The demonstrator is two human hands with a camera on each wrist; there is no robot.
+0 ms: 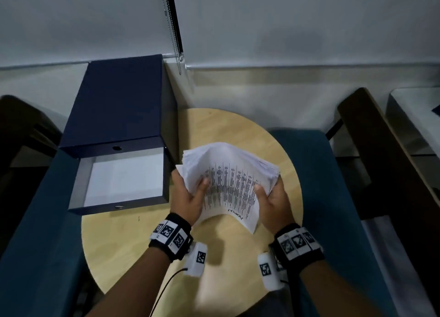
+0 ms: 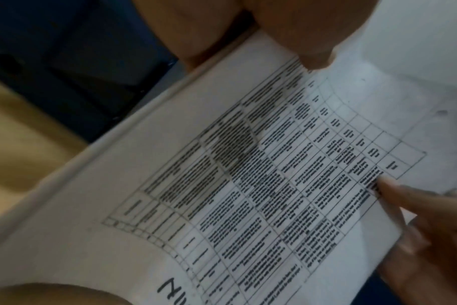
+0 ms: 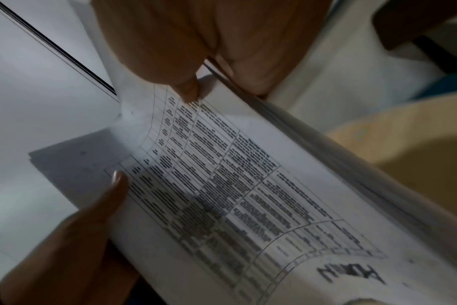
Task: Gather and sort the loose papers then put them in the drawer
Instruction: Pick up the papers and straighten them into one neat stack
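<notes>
A thick stack of papers (image 1: pixel 228 178) hangs above the round wooden table (image 1: pixel 133 240), arched upward, its top sheet printed with a table of text (image 2: pixel 261 185) (image 3: pixel 222 185). My left hand (image 1: pixel 188 197) grips the stack's left edge, thumb on top. My right hand (image 1: pixel 271 197) grips the right edge the same way. To the left stands a dark blue box with its drawer (image 1: pixel 119 207) pulled out, white inside and holding nothing I can see.
The blue drawer box (image 1: pixel 119 97) stands at the table's left rear, against the wall. Teal seats (image 1: pixel 333 197) flank the table on both sides. A dark wooden frame (image 1: pixel 381 150) is at the right. A bead cord (image 1: pixel 171 31) hangs at the wall.
</notes>
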